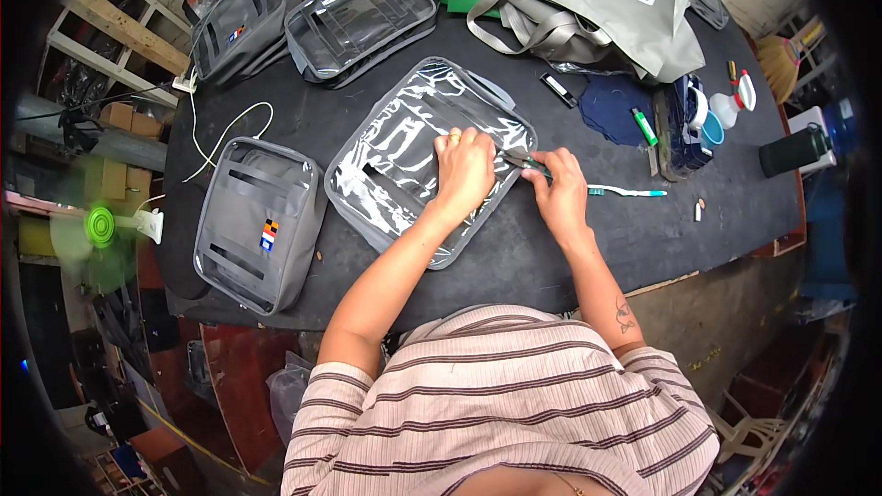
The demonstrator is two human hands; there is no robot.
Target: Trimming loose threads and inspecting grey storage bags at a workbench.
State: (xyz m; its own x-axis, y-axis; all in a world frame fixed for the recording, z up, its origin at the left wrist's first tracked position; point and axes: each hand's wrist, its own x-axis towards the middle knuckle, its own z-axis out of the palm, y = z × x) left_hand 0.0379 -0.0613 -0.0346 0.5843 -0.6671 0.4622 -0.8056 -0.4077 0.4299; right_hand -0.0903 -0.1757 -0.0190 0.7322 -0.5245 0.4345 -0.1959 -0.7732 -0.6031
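Observation:
A grey bag with a clear plastic top (395,188) lies in front of me on the black table, turned at an angle. My left hand (466,165) rests on the clear top with its fingers curled against it, close to the right-hand edge. Small thread snips (520,159) are held in my right hand (560,186), closed around their handles. Their dark blades point left over the bag's grey edge, near my left fingers. Any thread at the tips is too small to make out. A white and teal toothbrush (634,191) lies just right of my right hand.
Similar grey bags stand at the left (257,230) and back left (363,18). A large grey tote (606,0) fills the back. Farther right are a green-capped marker (644,127), dark blue cloth (611,110), spray bottle (730,106) and dark bottle (795,151). A white cable (216,152) runs along the left.

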